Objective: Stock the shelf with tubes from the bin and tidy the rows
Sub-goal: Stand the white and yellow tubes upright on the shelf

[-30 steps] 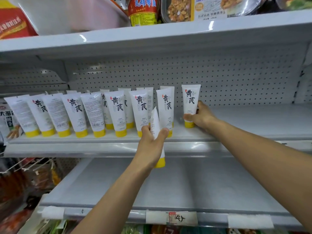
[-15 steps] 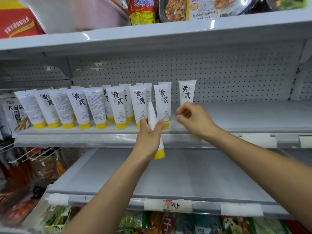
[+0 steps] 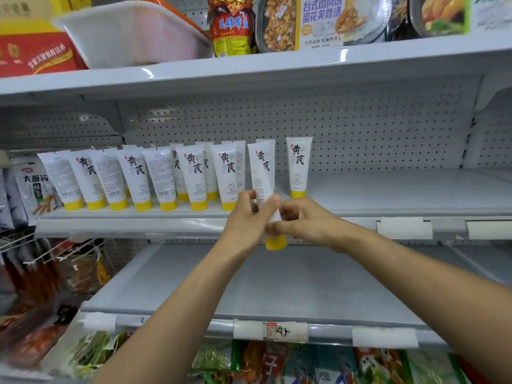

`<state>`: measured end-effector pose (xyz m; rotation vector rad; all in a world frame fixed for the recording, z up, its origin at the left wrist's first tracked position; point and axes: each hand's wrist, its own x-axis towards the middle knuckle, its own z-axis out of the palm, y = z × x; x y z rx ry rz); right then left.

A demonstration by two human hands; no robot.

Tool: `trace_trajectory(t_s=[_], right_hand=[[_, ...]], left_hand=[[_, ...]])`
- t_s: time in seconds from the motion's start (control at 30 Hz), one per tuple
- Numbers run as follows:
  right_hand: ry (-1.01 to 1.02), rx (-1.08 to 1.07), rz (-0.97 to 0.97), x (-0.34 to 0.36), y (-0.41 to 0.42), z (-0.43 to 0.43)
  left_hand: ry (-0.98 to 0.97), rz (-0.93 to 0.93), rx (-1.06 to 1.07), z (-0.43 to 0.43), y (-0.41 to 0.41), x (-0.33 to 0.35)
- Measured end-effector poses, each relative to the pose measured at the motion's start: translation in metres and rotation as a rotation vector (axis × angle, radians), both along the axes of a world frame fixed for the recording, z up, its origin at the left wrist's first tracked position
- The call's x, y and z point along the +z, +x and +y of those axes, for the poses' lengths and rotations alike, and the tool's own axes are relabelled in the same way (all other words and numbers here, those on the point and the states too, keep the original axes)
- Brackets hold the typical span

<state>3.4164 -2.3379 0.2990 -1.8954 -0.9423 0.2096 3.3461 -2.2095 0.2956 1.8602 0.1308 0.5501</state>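
Shelf edge (image 3: 138, 227): tube (image 3: 274, 239) (cap down) between left hand (image 3: 246, 220), right hand (image 3: 307, 223)

White, yellow-capped tubes (image 3: 191, 176) stand cap-down in 2 rows on the shelf (image 3: 138, 227), the end tube (image 3: 298, 167) slightly apart at right. The held tube (image 3: 275, 241), cap down, is gripped by left hand (image 3: 243, 225) and right hand (image 3: 307, 223).

Left arm: bare forearm stretched up from the lower left, wrist straight.
Left hand (image 3: 246, 221): fingers and thumb curled round a tube (image 3: 275, 241).
Right arm: bare forearm angled in from the lower right.
Right hand (image 3: 306, 221): fingers curled, pinching the same tube, touching the left hand.
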Motion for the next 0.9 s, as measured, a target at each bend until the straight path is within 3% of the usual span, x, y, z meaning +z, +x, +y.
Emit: trace_trajectory(t_s=[0.2,0.4,0.9], right_hand=[[0.122,-0.247,-0.025,0.023,0.033,-0.016],[0.133,-0.368,-0.023,0.024,0.065,-0.019],[-0.016,-0.376,-0.035,0.009,0.096,-0.006]], left_hand=[[0.411,0.009,0.182,0.027,-0.005,-0.005],[0.684,0.066,0.24,0.039,-0.001,-0.014],[0.714,0.128,0.247,0.047,0.018,-0.022]])
